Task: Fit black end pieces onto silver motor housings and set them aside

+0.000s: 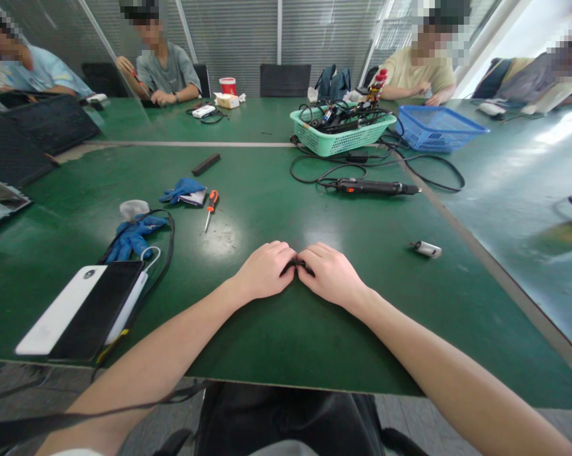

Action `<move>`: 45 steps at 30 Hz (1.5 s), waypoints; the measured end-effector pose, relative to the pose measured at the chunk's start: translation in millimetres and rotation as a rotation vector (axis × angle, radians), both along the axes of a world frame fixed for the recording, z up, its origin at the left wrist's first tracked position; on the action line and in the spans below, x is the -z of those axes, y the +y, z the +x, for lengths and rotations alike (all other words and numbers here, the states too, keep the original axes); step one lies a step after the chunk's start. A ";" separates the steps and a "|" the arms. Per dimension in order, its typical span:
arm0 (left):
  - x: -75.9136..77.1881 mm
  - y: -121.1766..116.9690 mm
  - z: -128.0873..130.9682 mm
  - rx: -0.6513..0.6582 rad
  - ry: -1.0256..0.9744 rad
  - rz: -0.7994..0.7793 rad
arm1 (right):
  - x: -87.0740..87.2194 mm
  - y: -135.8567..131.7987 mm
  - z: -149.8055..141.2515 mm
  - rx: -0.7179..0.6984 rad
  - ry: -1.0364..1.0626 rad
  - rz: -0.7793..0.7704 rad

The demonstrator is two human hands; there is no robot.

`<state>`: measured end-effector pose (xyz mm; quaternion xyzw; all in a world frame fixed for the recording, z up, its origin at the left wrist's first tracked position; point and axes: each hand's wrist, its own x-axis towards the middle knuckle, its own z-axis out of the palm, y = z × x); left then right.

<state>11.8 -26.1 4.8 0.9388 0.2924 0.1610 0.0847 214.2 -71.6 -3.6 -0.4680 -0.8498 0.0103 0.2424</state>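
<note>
Low over the green table, my left hand [268, 268] and my right hand [331, 272] meet at the middle of the view. Both are closed on a small black object [296, 262], mostly hidden by the fingers; its kind cannot be made out. Ahead and to the left lie a screwdriver [210, 209] with an orange-and-black handle and a dark rectangular bar [206, 164]. Off to the right, a small silver cylinder [427, 249], motor-like, rests on its side. A black electric screwdriver [375, 187] with its cable lies farther ahead.
Blue gloves [132, 237] and a white-and-black tablet-like device [79, 310] with cables lie at the left. A green basket [336, 136] full of cables and tools stands beside a blue basket [440, 130] at the back. Several people sit around the table [286, 342].
</note>
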 end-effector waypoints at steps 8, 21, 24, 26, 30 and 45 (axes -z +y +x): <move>-0.9 -0.2 0.0 -0.017 0.006 -0.004 | -1.9 0.1 -0.1 -0.011 0.008 -0.004; -0.6 -0.9 -0.2 -0.022 0.002 0.005 | -2.9 -0.7 -0.1 -0.037 0.012 0.012; -1.6 -1.2 0.1 -0.018 0.000 0.008 | -3.4 -0.6 -0.4 -0.035 0.025 0.008; -2.2 -1.4 0.2 -0.019 -0.001 0.008 | -3.1 -0.3 -0.5 -0.033 0.025 0.004; -2.1 -1.4 0.2 -0.017 0.005 0.007 | -2.7 0.1 -0.6 -0.036 0.013 0.001; -0.8 -0.6 -0.1 -0.014 0.007 0.003 | -1.8 0.1 0.1 -0.025 -0.003 -0.005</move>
